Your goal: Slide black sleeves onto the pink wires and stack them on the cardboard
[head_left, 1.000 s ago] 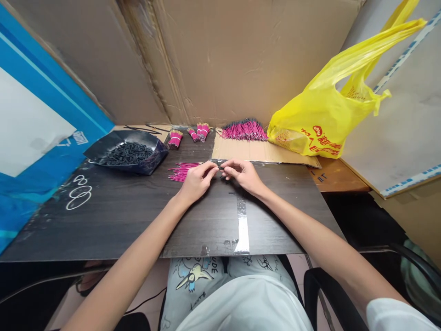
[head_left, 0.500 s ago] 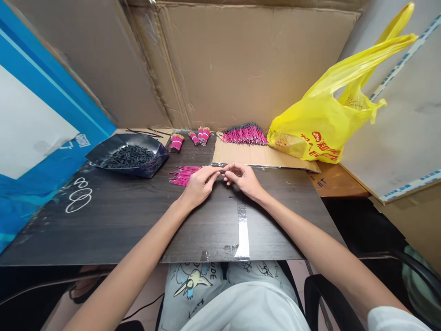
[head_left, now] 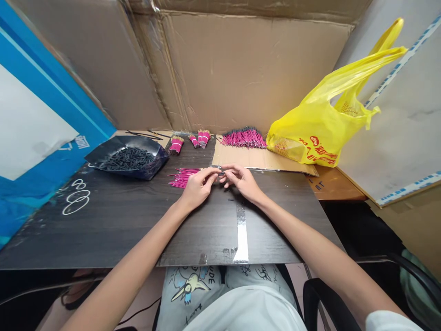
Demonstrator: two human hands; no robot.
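Note:
My left hand (head_left: 198,187) and my right hand (head_left: 241,183) meet fingertip to fingertip over the middle of the dark table. Between them shows a small black tube (head_left: 221,174), pinched in my right fingers. My left thumb and fingers are pressed together too; what they grip is hidden. Just left of my left hand lies a loose row of pink wires (head_left: 182,178). A single black tube (head_left: 231,200) rests on the table below my right hand. Beyond, a pile of pink wires with black ends (head_left: 244,137) lies on a cardboard sheet (head_left: 255,159).
A dark tray (head_left: 156,170) full of short black tubes stands at the left. Tied pink wire bundles (head_left: 177,145) sit at the back. White rings (head_left: 76,202) lie at the far left. At the right stands a yellow plastic bag (head_left: 310,124), against the wall panels.
The whole view has shifted slightly. Both hands stay together at the same spot, with only small finger movements around the black tube.

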